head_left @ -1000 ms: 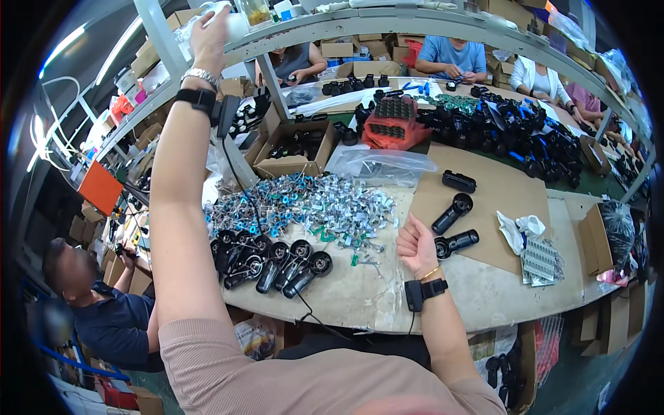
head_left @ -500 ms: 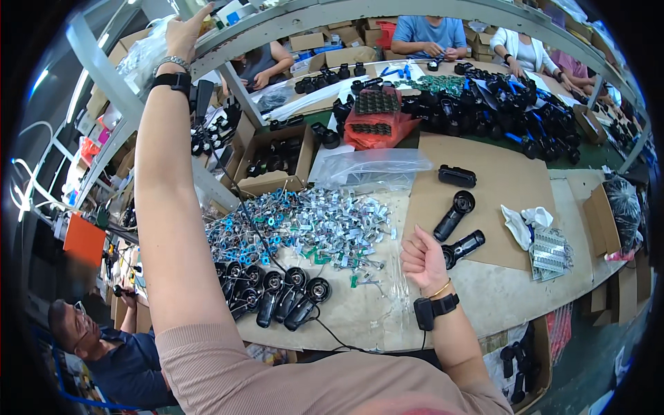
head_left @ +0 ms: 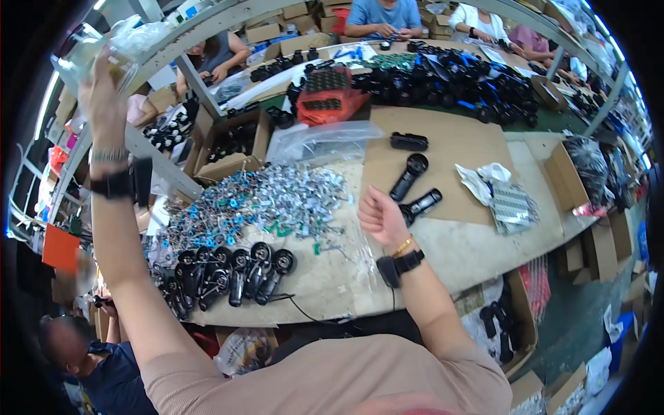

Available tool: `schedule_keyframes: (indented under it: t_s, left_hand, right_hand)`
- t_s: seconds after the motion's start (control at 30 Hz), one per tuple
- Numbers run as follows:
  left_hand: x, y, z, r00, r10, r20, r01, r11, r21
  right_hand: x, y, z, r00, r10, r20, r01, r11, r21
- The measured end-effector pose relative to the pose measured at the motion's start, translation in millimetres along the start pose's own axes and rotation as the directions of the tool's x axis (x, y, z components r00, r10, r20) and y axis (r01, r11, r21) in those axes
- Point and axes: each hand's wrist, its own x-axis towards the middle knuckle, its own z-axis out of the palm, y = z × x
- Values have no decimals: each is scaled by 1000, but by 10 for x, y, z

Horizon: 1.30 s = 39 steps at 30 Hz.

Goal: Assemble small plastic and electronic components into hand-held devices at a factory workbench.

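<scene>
My left hand (head_left: 105,97) is raised at the far upper left, beside the grey metal frame, blurred by motion. Its fingers are closed on a clear plastic container (head_left: 72,63), whose exact shape is smeared. My right hand (head_left: 382,218) is curled into a loose fist over the table, with nothing showing in it. Just beyond it lie two black handheld fan housings, one upper (head_left: 409,177) and one lower (head_left: 423,202), on a cardboard sheet (head_left: 463,162). A black oblong part (head_left: 409,142) lies farther back.
Several black fan housings (head_left: 238,277) line the table's near left, below a heap of small wired parts (head_left: 297,197). An open carton (head_left: 235,149), a red bag (head_left: 332,107) and black assemblies (head_left: 449,86) stand behind. A metal frame (head_left: 187,31) crosses overhead. Other people sit around.
My left hand has moved left and down from the frame's upper bar and now has a clear plastic container in it. The view has shifted; my right hand stays curled beside the housings.
</scene>
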Motion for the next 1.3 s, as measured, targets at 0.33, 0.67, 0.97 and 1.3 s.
schedule_keyframes:
  t_s: [0.33, 0.67, 0.97, 1.3]
  left_hand:
    - [-2894, 909, -384, 965, -224, 136, 234, 970, -64]
    - [-4330, 880, -292, 950, -278, 142, 303, 932, -197]
    - [-4720, 852, -719, 953, -187, 237, 178, 982, 58]
    - [-4554, 1235, -656, 696, -466, 546, 485, 866, 120]
  right_hand:
    - [-1151, -87, 2448, 465, -272, 842, 810, -252, -529]
    - [-2224, 151, 2641, 522, -143, 841, 685, -517, -513]
    - [-2331, 287, 2780, 626, -55, 778, 616, -577, -536]
    - [-1616, 909, 2871, 705, -15, 709, 389, -828, -404]
